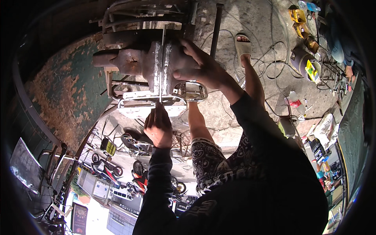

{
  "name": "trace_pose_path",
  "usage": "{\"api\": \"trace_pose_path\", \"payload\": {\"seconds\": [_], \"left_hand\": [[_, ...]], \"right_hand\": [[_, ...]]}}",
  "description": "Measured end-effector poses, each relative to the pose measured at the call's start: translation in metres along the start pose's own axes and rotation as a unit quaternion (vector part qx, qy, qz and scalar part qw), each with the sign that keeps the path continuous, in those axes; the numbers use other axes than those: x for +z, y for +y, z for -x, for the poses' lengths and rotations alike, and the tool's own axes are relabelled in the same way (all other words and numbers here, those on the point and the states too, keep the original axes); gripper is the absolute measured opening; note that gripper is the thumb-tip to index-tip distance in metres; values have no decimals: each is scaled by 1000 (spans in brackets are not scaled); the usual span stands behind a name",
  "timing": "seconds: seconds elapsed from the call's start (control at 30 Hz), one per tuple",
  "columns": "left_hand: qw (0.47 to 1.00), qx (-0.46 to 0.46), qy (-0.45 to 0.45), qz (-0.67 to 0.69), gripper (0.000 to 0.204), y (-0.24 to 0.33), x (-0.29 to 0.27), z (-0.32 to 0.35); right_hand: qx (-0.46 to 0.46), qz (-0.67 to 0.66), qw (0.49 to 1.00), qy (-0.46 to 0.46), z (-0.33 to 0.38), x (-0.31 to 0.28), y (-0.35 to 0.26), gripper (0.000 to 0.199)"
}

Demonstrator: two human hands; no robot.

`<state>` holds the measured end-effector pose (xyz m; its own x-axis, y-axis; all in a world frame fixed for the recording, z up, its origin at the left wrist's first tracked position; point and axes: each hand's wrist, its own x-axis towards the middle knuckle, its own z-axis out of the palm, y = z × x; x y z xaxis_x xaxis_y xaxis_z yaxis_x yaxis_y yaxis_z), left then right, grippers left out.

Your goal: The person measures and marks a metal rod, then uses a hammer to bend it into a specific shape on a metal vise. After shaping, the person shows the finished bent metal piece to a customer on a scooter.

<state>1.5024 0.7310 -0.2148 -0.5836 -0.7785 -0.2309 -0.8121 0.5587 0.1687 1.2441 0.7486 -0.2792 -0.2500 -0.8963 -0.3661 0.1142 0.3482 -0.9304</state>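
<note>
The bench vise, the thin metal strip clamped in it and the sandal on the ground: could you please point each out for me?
Bench vise (pixel 135 62): head view, on its rusty body left of the jaws.
Thin metal strip (pixel 162 51): head view, on its upper stretch between the jaws.
Sandal (pixel 243 47): head view, on the pale strap across the foot.

A thin, flat, grey metal strip (pixel 161 66) is being held upright between the jaws of a rusty brown iron bench vise (pixel 135 62), its lower end being pinched from below.
</note>
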Motion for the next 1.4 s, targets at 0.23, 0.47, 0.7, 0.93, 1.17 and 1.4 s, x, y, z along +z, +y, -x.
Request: {"api": "trace_pose_path", "payload": {"seconds": [0.23, 0.47, 0.7, 0.93, 1.17, 1.4], "left_hand": [[1000, 0, -1, -9, 29, 1, -3, 0], [998, 17, 52, 2, 23, 0, -5, 13], [998, 29, 60, -7, 26, -3, 15, -3], [999, 15, 46, 3, 24, -3, 10, -2], [997, 40, 71, 6, 25, 0, 9, -4], [998, 31, 48, -10, 25, -2, 4, 9]], "right_hand": [[22, -69, 992, 104, -36, 32, 2, 55], [-101, 9, 981, 167, -39, 34, 13, 49], [41, -145, 987, 53, -32, 19, -3, 42], [39, -76, 994, 68, -36, 18, -5, 48], [13, -75, 990, 122, -36, 28, 2, 36], [-108, -1, 979, 174, -45, 40, 20, 28]]}}
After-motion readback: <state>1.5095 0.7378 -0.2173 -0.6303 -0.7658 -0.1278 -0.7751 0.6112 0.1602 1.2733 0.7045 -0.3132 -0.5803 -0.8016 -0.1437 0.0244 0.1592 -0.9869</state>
